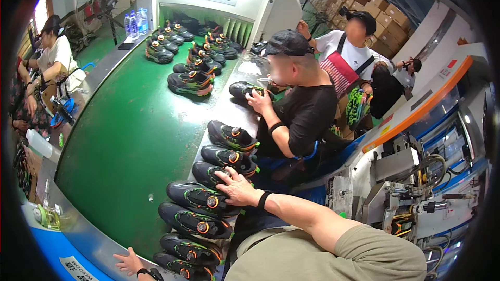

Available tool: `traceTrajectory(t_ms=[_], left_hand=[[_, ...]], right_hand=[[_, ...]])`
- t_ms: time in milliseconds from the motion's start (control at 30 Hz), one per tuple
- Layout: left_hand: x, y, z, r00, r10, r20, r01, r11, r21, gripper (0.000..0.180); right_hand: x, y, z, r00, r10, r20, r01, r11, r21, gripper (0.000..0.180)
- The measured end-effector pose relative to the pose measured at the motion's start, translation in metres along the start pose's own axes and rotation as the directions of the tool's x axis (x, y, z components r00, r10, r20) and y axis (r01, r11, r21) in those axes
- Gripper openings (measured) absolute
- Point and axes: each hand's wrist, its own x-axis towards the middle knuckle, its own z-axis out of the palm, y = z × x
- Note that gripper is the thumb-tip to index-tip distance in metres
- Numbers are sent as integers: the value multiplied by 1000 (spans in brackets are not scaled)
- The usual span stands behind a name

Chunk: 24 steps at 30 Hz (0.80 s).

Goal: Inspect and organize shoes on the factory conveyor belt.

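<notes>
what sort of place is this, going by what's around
Most likely a shoe factory's production line: black sneakers lie in a row beside a green belt, an orange-edged machine stands at the right, and brown cartons are stacked behind.

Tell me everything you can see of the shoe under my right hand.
The shoe is mostly black, with a smooth-looking, rounded toe pointing left toward the green belt. It seems to sit sole-down on the metal ledge, third from the far end of the near row, with similar shoes close on both sides. The right hand lies over its upper with fingers spread, hiding much of its middle; whether it grips is unclear.
</notes>
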Motion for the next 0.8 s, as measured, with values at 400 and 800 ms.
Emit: traceTrajectory(t_ms=[400,800], left_hand=[[-49,-67,-91,768,466,440,129,561,-818,85],[-255,-85,-55,835,512,202,202,55,-978,74]], right_hand=[[3,11,0,994,-17,-104,13,999,-40,57],[2,1,5,993,-87,-82,90,995,35,43]])
